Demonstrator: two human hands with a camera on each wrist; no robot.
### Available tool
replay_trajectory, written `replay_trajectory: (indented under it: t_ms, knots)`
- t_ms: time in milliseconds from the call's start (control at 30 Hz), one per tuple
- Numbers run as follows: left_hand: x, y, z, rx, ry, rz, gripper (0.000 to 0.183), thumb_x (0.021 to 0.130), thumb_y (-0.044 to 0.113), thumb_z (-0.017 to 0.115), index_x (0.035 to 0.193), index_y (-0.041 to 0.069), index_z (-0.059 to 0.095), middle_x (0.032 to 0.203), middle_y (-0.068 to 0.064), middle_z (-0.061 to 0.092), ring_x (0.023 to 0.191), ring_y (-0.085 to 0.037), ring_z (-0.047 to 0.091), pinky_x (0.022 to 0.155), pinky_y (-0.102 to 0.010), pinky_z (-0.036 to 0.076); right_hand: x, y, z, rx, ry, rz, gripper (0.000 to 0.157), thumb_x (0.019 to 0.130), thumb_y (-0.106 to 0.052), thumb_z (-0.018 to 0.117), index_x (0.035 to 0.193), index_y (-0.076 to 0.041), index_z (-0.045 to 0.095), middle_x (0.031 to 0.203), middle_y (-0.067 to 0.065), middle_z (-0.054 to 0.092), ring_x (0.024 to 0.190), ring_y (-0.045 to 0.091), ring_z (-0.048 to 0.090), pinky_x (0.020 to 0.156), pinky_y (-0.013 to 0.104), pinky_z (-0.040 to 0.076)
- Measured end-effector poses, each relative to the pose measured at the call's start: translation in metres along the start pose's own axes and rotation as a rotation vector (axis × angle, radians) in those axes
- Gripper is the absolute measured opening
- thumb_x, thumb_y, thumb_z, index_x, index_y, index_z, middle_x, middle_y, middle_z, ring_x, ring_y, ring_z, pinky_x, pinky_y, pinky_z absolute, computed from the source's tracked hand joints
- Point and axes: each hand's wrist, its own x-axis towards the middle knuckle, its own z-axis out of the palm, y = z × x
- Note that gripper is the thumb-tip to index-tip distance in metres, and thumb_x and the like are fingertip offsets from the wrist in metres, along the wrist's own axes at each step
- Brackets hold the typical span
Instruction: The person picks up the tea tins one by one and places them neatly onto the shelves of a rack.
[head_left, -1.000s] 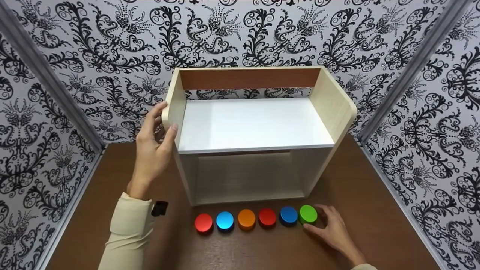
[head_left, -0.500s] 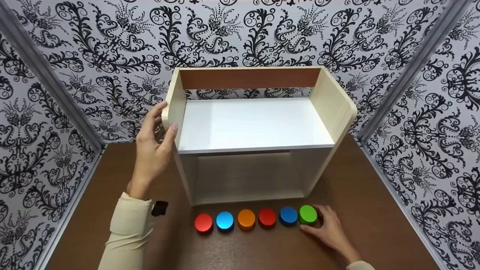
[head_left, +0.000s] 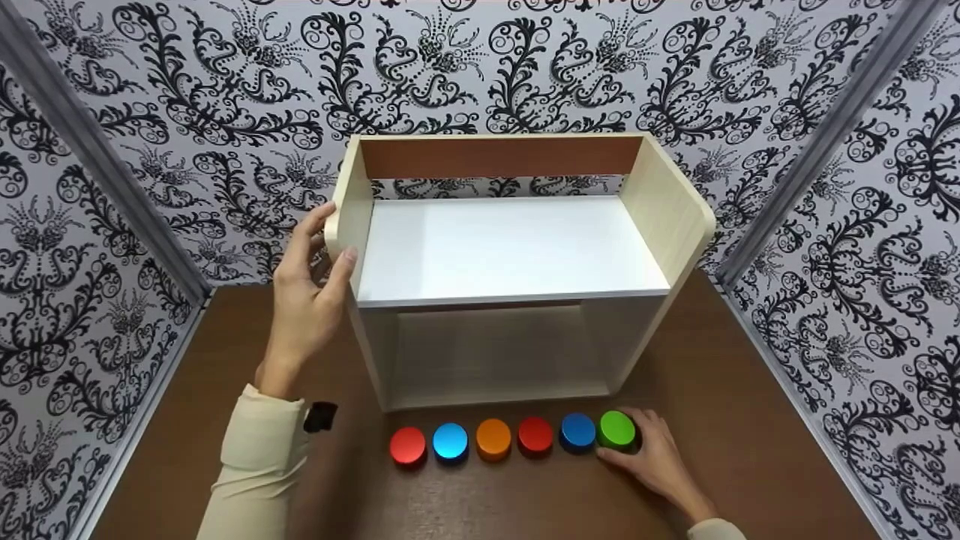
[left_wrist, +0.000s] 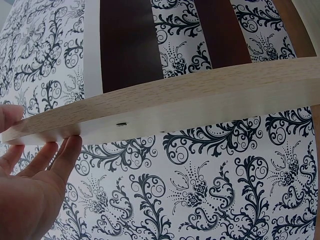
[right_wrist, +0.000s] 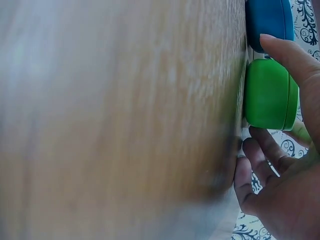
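A wooden shelf unit [head_left: 514, 247] with a white upper board stands at the middle of the table. My left hand [head_left: 304, 292] grips the front edge of its left side panel [left_wrist: 165, 107], thumb on one face and fingers on the other. At the right end of a row, my right hand [head_left: 660, 454] has thumb and fingers curled round a green round lidded container [head_left: 616, 429]. In the right wrist view, fingertips lie right at its side, while the thumb reaches past it toward the neighbouring blue container [right_wrist: 270, 22].
Left of the blue one, the row holds a red container [head_left: 535, 436], an orange one [head_left: 493, 439], a light blue one [head_left: 450, 442] and another red one [head_left: 408, 446]. They stand on the brown table [head_left: 480, 510] before the shelf. Patterned walls [head_left: 480, 67] enclose the table.
My right hand has shifted slightly left, its thumb and fingers coming closer round the green container. The left hand stays on the shelf panel, and the containers keep their places.
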Motion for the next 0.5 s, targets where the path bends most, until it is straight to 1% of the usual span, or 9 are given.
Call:
replay_trajectory:
  t_ms: [100, 233, 433, 500]
  knots:
    - [0.0, 0.0, 0.0004, -0.007, 0.002, 0.002, 0.053, 0.098, -0.004, 0.059, 0.149, 0.004, 0.045, 0.137, -0.017, 0.054, 0.116, -0.032, 0.062, 0.09, -0.033, 0.062, 0.0005, 0.0011, 0.0007, 0.004, 0.0, 0.009, 0.065, 0.071, -0.032, 0.094, 0.125, -0.007, 0.067, 0.111, 0.009, 0.059, 0.104, 0.026, 0.053, 0.09, 0.049, 0.049]
    - [0.0005, -0.0003, 0.0003, -0.007, 0.001, 0.0, 0.054, 0.097, -0.004, 0.059, 0.149, 0.004, 0.045, 0.137, -0.017, 0.054, 0.116, -0.031, 0.062, 0.09, -0.033, 0.062, 0.0005, 0.0003, 0.0003, 0.005, -0.014, 0.026, 0.063, 0.073, -0.031, 0.093, 0.126, -0.007, 0.066, 0.111, 0.009, 0.059, 0.105, 0.027, 0.053, 0.091, 0.05, 0.049]
    - [0.0005, -0.001, -0.0001, -0.004, -0.002, -0.01, 0.053, 0.098, -0.002, 0.06, 0.149, 0.005, 0.045, 0.135, -0.018, 0.056, 0.115, -0.033, 0.063, 0.09, -0.037, 0.063, 0.0001, -0.0021, -0.0012, 0.009, -0.012, 0.037, 0.061, 0.074, -0.031, 0.092, 0.125, -0.007, 0.067, 0.111, 0.009, 0.059, 0.104, 0.026, 0.054, 0.092, 0.05, 0.049]
    - [0.0004, -0.0008, -0.0004, -0.006, -0.002, -0.008, 0.053, 0.098, -0.002, 0.06, 0.149, 0.005, 0.045, 0.136, -0.018, 0.056, 0.114, -0.034, 0.063, 0.09, -0.042, 0.063, 0.0, -0.0031, -0.002, 0.009, -0.002, 0.031, 0.06, 0.074, -0.031, 0.092, 0.124, -0.007, 0.067, 0.11, 0.008, 0.059, 0.103, 0.026, 0.055, 0.091, 0.049, 0.05]
